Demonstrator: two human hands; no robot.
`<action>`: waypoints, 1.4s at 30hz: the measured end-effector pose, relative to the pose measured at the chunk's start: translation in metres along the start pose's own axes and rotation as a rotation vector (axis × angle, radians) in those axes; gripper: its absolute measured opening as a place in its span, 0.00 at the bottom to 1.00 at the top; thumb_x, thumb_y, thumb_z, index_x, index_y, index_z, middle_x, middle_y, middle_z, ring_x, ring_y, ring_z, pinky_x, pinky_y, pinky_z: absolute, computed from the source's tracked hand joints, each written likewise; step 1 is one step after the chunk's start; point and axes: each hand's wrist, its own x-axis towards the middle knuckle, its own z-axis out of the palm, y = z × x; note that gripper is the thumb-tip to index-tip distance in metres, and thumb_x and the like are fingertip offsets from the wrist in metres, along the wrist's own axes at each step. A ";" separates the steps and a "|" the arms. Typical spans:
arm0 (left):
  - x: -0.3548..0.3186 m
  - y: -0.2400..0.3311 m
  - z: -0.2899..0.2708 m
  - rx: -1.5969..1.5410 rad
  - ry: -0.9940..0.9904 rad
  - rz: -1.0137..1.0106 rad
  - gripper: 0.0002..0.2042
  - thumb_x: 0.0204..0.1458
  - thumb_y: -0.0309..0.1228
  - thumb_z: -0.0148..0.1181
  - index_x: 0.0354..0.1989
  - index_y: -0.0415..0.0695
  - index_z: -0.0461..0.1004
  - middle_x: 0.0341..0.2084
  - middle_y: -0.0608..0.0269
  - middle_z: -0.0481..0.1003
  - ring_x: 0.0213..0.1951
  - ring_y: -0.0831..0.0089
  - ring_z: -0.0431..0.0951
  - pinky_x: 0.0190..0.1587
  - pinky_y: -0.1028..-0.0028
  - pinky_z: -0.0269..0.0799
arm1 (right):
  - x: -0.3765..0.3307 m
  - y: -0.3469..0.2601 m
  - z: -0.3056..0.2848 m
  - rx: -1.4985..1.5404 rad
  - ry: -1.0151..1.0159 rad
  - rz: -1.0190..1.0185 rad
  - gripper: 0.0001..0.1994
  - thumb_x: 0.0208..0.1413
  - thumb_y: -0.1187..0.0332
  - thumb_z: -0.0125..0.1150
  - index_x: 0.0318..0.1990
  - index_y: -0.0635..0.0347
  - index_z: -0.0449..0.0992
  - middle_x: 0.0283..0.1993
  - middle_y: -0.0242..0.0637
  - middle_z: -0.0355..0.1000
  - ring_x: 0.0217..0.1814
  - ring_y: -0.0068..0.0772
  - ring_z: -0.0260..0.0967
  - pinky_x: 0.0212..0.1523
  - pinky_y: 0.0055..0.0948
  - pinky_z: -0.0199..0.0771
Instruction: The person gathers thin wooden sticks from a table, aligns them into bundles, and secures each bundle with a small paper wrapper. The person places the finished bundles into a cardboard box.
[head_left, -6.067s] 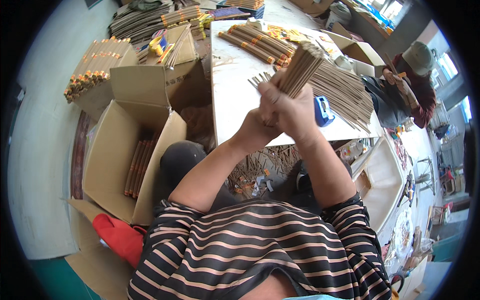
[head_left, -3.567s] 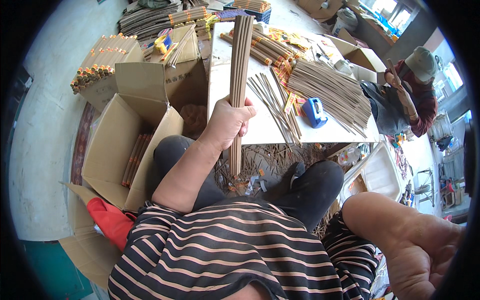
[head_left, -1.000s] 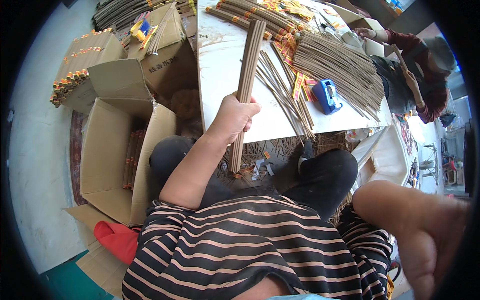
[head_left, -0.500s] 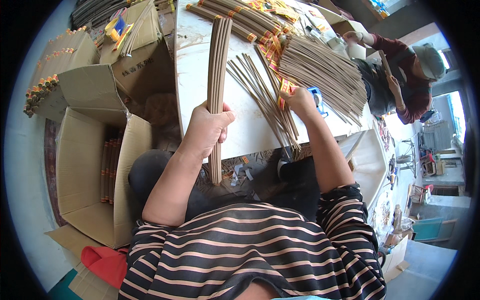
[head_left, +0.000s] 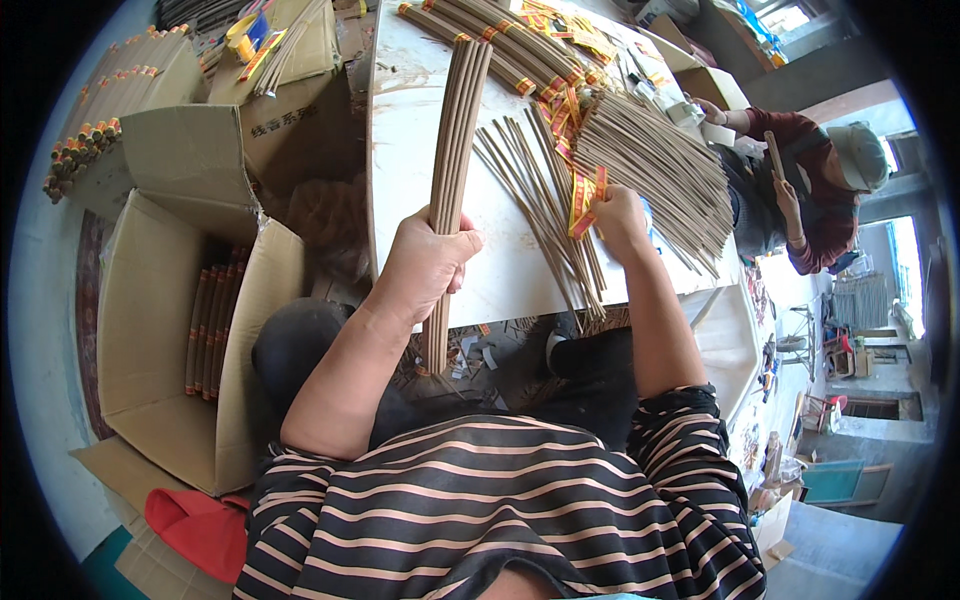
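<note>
My left hand (head_left: pixel 425 262) is closed around an upright bundle of brown incense sticks (head_left: pixel 460 130), held in front of the table's near edge. Between the fingers of my right hand (head_left: pixel 622 225) are red and yellow paper labels (head_left: pixel 582 208), raised over the table. Loose incense sticks (head_left: pixel 530 180) lie fanned out on the white table (head_left: pixel 415 120) between my hands. Just beyond my right hand spreads a large pile of incense sticks (head_left: pixel 655 165). More red and yellow labels (head_left: pixel 562 115) are strewn along that pile's left side.
Banded incense bundles (head_left: pixel 500 52) lie at the table's far side. On my left stands an open cardboard box (head_left: pixel 150 340) with several banded bundles inside; others are stacked (head_left: pixel 110 105) behind it. A co-worker (head_left: pixel 815 170) at the right holds sticks. Scraps litter the floor.
My right hand has pulled the labels up from among the sticks, and they now show more fully. The left hand still grips the bundle; the whole view has shifted slightly.
</note>
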 end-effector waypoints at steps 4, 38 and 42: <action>-0.001 -0.001 0.005 0.004 -0.031 0.004 0.05 0.47 0.22 0.57 0.28 0.40 0.67 0.14 0.71 0.64 0.11 0.85 0.61 0.13 0.83 0.57 | -0.002 0.015 -0.006 0.163 0.082 -0.017 0.12 0.44 0.66 0.63 0.31 0.67 0.75 0.22 0.46 0.72 0.24 0.38 0.71 0.31 0.35 0.68; -0.092 0.020 0.060 0.304 -0.135 0.030 0.06 0.44 0.23 0.59 0.28 0.39 0.68 0.12 0.70 0.64 0.09 0.83 0.60 0.12 0.82 0.54 | -0.166 -0.087 -0.085 1.368 -0.371 -0.386 0.08 0.55 0.68 0.56 0.38 0.62 0.74 0.36 0.33 0.71 0.31 0.18 0.65 0.31 0.18 0.64; -0.094 0.017 0.069 0.319 -0.139 0.023 0.05 0.44 0.22 0.58 0.27 0.38 0.67 0.12 0.68 0.63 0.10 0.80 0.61 0.12 0.79 0.55 | -0.168 -0.099 -0.086 1.508 -0.349 -0.439 0.05 0.53 0.70 0.58 0.35 0.60 0.75 0.35 0.32 0.70 0.40 0.20 0.64 0.48 0.22 0.62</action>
